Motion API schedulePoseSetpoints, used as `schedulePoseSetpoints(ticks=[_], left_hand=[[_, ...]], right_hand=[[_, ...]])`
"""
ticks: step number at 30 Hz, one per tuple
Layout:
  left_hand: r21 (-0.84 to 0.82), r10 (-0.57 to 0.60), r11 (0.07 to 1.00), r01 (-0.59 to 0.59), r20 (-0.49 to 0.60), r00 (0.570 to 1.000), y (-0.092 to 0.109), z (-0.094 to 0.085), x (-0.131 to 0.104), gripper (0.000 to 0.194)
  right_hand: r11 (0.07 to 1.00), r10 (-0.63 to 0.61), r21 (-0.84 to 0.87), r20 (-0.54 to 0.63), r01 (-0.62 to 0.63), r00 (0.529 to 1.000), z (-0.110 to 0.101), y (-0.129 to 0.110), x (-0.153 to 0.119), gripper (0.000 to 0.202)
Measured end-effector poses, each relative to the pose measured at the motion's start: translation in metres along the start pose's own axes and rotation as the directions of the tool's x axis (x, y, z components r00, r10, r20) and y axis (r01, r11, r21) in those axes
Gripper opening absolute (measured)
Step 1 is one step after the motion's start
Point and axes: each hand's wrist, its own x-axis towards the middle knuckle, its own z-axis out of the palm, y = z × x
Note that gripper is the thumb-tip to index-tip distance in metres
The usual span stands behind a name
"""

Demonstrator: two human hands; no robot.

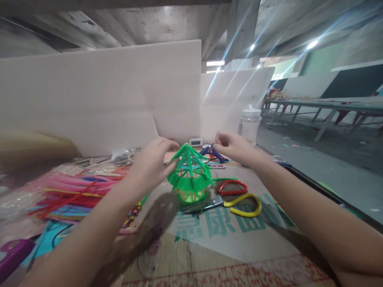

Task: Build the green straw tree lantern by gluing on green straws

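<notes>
A small model pavilion [189, 181] made of green pipe cleaners, with a pointed roof and a fringed lower tier, stands upright on the table. My left hand [158, 157] curls its thumb and fingers against the left side of the roof. To the right and a little farther back, my right hand [229, 146] is raised with its fingers pinched together. What it holds, if anything, cannot be made out. Just below those fingers lies a blue glue gun [220, 156] with a small red light. Scissors [245, 205] with one red and one yellow handle lie in front of the pavilion.
Bundles of coloured pipe cleaners [74, 191] cover the left side, with a purple tool [14, 255] at the near left edge. A clear bottle [249, 125] and a small white digital display [196, 142] stand at the back, before white panels [176, 87].
</notes>
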Motion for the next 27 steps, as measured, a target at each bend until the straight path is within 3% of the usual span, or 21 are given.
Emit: schedulePoseSetpoints(ticks=[2, 5, 10, 14, 23, 25, 27], left_hand=[[0.078, 0.023, 0.997, -0.019, -0.047, 0.999, -0.002, 0.008, -0.002, 0.014], [0.165, 0.077, 0.985, -0.055, -0.129, 0.989, -0.004, 0.017, -0.004, 0.013], [0.262, 0.137, 0.962, -0.082, -0.201, 0.97, -0.004, 0.025, -0.006, 0.012], [0.301, 0.16, 0.95, -0.081, -0.249, 0.955, -0.003, 0.027, -0.006, 0.012], [0.307, 0.205, 0.944, -0.121, -0.258, 0.944, -0.008, 0.024, -0.008, 0.01], [0.271, 0.168, 0.958, -0.097, -0.253, 0.953, -0.009, 0.023, -0.007, 0.012], [0.145, 0.054, 0.989, -0.019, -0.246, 0.968, -0.01, 0.023, -0.007, 0.013]], right_hand=[[0.995, 0.023, 0.09, 0.098, -0.032, 0.995, 0.004, 0.005, -0.001, 0.005], [0.993, 0.04, 0.102, 0.211, -0.063, 0.977, 0.007, 0.012, -0.002, 0.025], [0.999, 0.042, -0.009, 0.291, -0.042, 0.956, 0.011, 0.012, -0.004, 0.026], [0.995, 0.07, 0.035, 0.365, -0.089, 0.928, 0.016, 0.007, -0.005, 0.026], [0.992, 0.034, 0.097, 0.395, -0.079, 0.918, 0.021, 0.004, -0.009, 0.024], [0.996, 0.015, 0.076, 0.389, -0.048, 0.921, 0.021, 0.005, -0.01, 0.023], [0.999, -0.003, 0.031, 0.368, -0.009, 0.93, 0.022, 0.005, -0.011, 0.023]])
